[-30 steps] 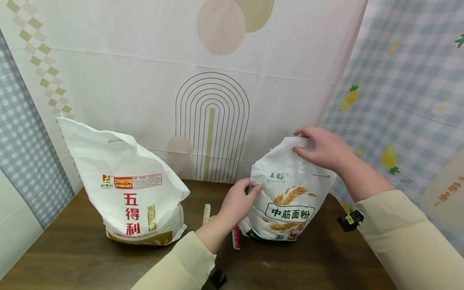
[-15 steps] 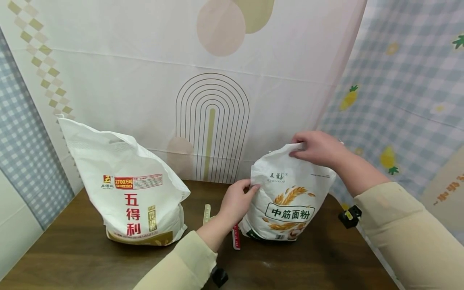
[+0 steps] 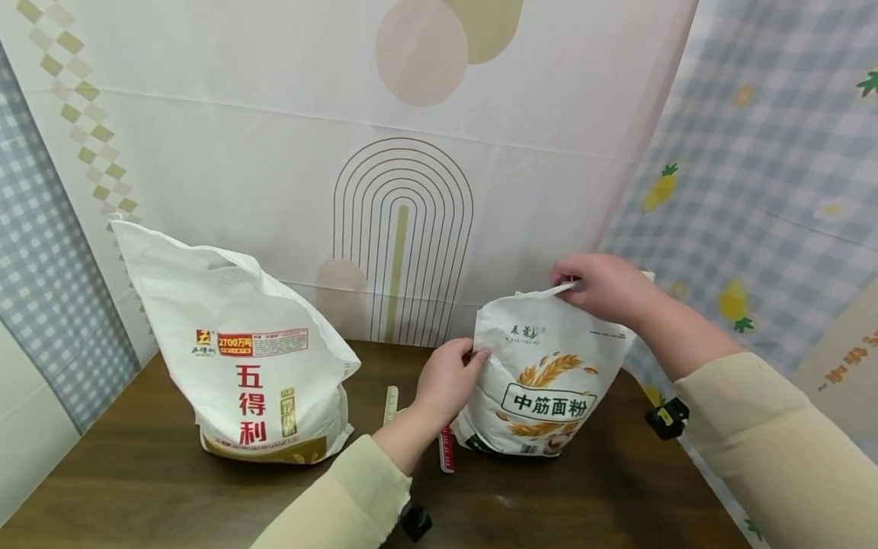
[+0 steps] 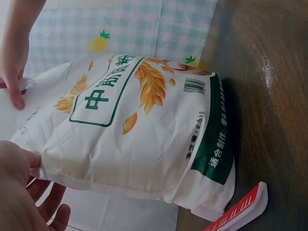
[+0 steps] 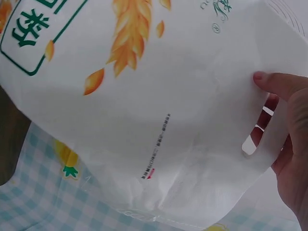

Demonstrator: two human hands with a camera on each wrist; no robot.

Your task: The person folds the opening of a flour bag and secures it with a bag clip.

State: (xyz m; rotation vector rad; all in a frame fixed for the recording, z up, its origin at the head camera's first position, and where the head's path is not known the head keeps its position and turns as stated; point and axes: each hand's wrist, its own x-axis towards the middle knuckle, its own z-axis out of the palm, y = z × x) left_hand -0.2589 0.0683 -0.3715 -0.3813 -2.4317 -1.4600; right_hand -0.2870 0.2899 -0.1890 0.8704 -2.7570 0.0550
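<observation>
Here, the table [image 3: 549,503] was shared by a large white bag [image 3: 233,351] and, at right, a smaller flour bag [image 3: 549,374], gripped at the top by the right hand [image 3: 607,288] and pinched at one edge by the left hand [image 3: 446,383]; nearby, a red strip [image 3: 447,451] was seen.

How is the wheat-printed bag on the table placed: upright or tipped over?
Upright. In the head view, the wheat-printed bag stands with its bottom on the table and its printing right way up.
</observation>
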